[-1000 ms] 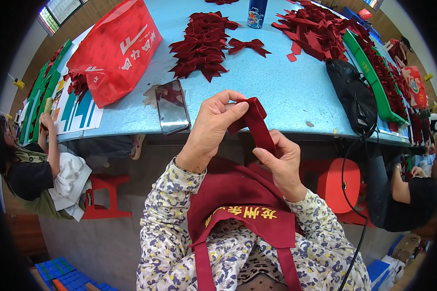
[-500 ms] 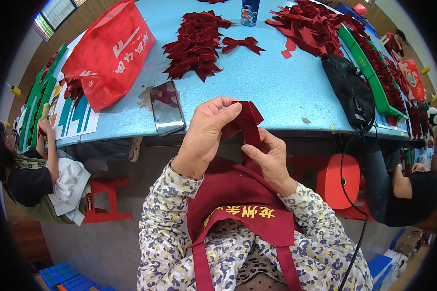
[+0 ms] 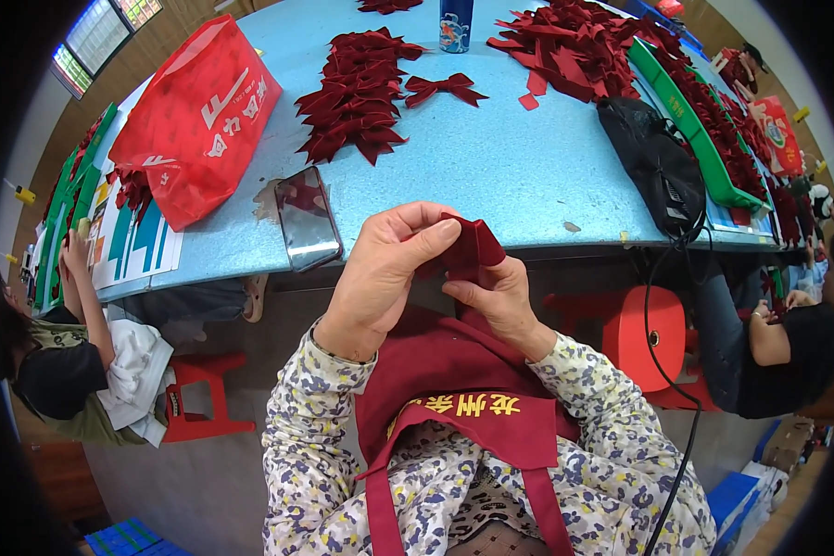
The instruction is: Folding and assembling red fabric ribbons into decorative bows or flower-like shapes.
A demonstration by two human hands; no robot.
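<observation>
Between my two hands, just off the table's near edge, is a dark red velvet ribbon [image 3: 477, 246], folded over on itself. My left hand [image 3: 391, 273] pinches its upper left part between thumb and fingers. Lower down on the right, my right hand [image 3: 500, 301] grips it with the thumb lying across the front. Part of the ribbon is hidden behind my fingers. Beyond my hands, a row of finished dark red bows [image 3: 357, 97] lies overlapping on the blue table [image 3: 491, 171]. A single bow [image 3: 445, 90] sits just right of that row.
A phone [image 3: 308, 221] and a red bag [image 3: 199, 120] lie to the left. A blue can [image 3: 454, 26], a heap of red ribbons [image 3: 574, 56], a black pouch [image 3: 653, 162] with a cable, and a green tray [image 3: 690, 120] are farther right. People sit at both sides.
My right hand has moved slightly up and left toward my left hand. The ribbon strip that hung down between them is now folded up, its lower end covered by the right fingers.
</observation>
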